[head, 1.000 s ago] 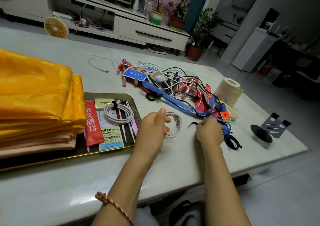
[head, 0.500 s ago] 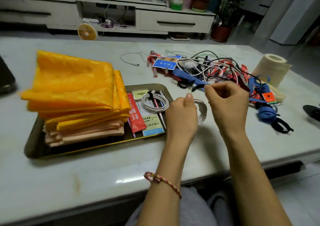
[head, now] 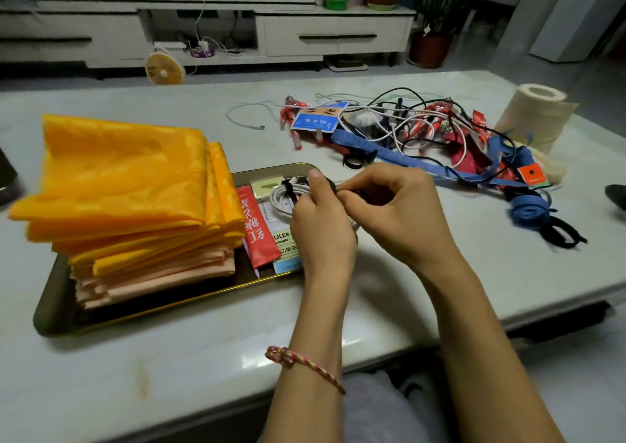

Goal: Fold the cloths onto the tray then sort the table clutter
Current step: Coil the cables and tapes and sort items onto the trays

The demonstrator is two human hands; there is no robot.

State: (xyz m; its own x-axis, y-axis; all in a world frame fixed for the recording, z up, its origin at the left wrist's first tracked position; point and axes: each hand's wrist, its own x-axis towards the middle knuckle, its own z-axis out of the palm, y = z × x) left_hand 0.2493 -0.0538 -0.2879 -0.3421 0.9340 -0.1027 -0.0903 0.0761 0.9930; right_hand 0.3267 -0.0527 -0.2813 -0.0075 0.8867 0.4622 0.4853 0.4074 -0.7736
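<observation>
Braided bracelet on the left wrist is nearest. Then left hand and right hand meet over the table, at the right end of the tray. Both are clenched in a pinch on a short dark tie, left thumb on top, right fingertips at its other end. A sliver of pale cable shows under the hands. The rest is hidden, so can't tell if it's a full coil.

Likely step: strapping a coiled cable. Judged light, limp and springy. Loops would pop open if let go, so pinch across the bundle at one spot and wrap the tie there, not at the plugs.

On the tray, folded orange cloths sit on peach cloths. They look slick, so the stack could slide. Beside them are a red sachet, a ruler card and a tied white cable coil.

Farther out: tangled cables, blue strap, rolled blue strap, paper roll. The tangle looks unsorted.
</observation>
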